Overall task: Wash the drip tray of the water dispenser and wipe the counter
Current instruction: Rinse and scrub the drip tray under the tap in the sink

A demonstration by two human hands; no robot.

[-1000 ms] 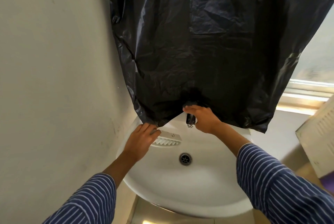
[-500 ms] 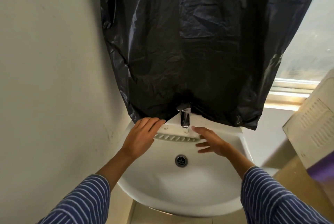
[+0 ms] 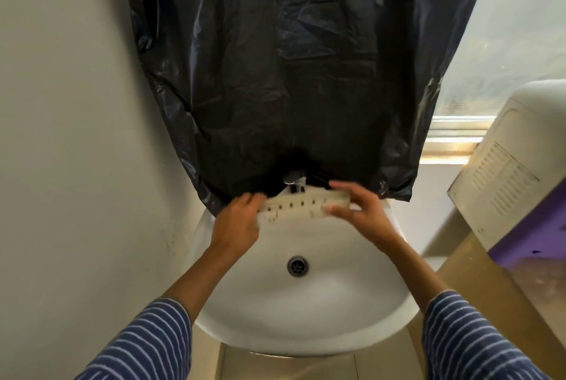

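Item 1: drip tray (image 3: 301, 206), off-white plastic, slotted, held tilted over the back of the basin just below the tap. Blurred; underside ribs and small slots face the camera. No brand or lettering can be read on it.

Item 2: left hand (image 3: 237, 222), at the tray's left end, fingers curled round that end and gripping it.

Item 3: right hand (image 3: 356, 211), at the tray's right end, thumb below and fingers above, pinching the end between them. Motion blur hides finer detail of the fingers.

Item 4: sink (image 3: 352, 312), white, round, wall-mounted against the left wall. Metal drain (image 3: 297, 266) near the middle of the bowl.

Item 5: tap (image 3: 293, 181), chrome, partly hidden under the hanging plastic, just above the tray. Whether water runs cannot be told.

Item 6: black plastic sheet (image 3: 291, 73), glossy and creased, hanging on the wall above the basin; its lower edge reaches the basin's back rim.

Item 7: beige appliance (image 3: 508, 183), at right, its panel with rows of ventilation slots turned towards the camera, a purple part (image 3: 539, 232) at its lower side. No label legible.

Item 8: window (image 3: 517, 42), frosted glass, right of the sheet, with a pale frame at its foot.

Item 9: sleeves (image 3: 153, 346), navy with thin white stripes, on both forearms.
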